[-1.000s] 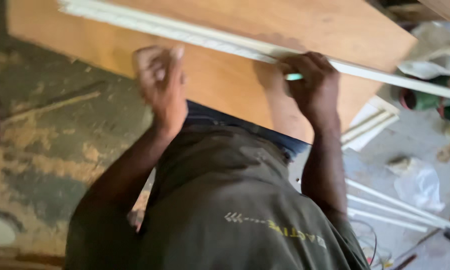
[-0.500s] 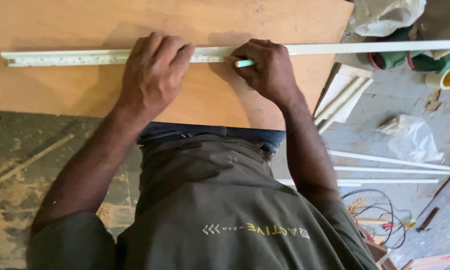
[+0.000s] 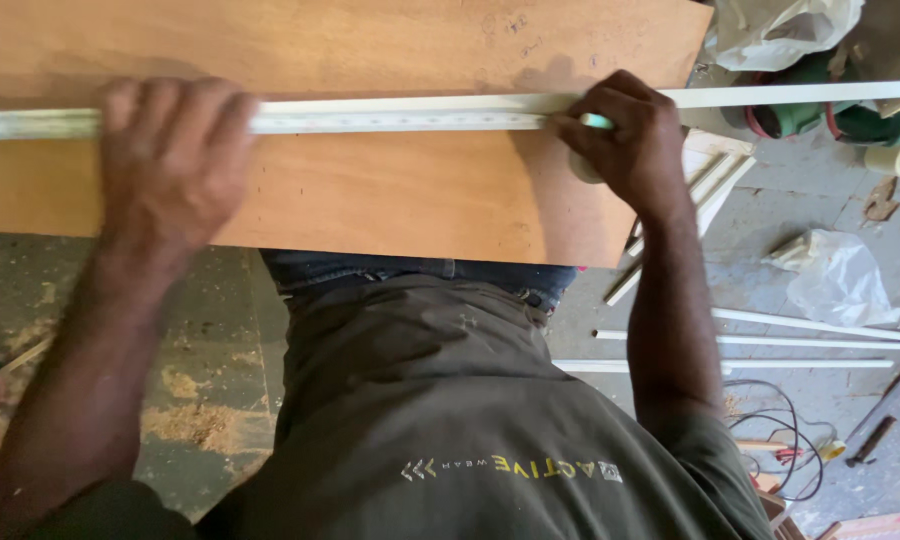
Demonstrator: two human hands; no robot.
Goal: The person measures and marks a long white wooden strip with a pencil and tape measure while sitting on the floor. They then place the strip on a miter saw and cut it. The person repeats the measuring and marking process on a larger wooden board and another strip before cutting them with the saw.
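Head view is showing a long white trim strip (image 3: 410, 112) lying lengthwise across a brown plywood board (image 3: 390, 200), running along the board's far half and reaching out past its right edge. The strip is looking thin, light and springy; unsupported, the overhang would likely be sagging or whipping, so it is best pinned flat at spread points along the board rather than lifted by one end. Its smooth face is probably sliding easily on the plywood, so downward pressure matters more than a squeeze.

The left hand (image 3: 175, 165) is pressing down over the strip near the board's left end, fingers curled across it and blurred. The right hand (image 3: 630, 140) is closing narrowly on a small pale green marker or pencil (image 3: 597, 121), its tip sitting at the strip just inside the board's right edge; a round whitish thing under the palm is too hidden to name.

The board is stiff and flat, its near edge lying against the person's waist above the dark olive shirt (image 3: 450, 440).

Beyond the board's right edge, a crumpled clear plastic bag (image 3: 840, 280) is lying on the grey floor (image 3: 770, 200), and another whitish bag (image 3: 780, 30) is sitting by the far right corner. Green and yellow rolls (image 3: 870, 125) are resting there beside it. More white strips (image 3: 770, 340) are lying on the floor, with loose wire (image 3: 780, 420) nearer. Sawdust (image 3: 200, 420) is scattering below the left edge.
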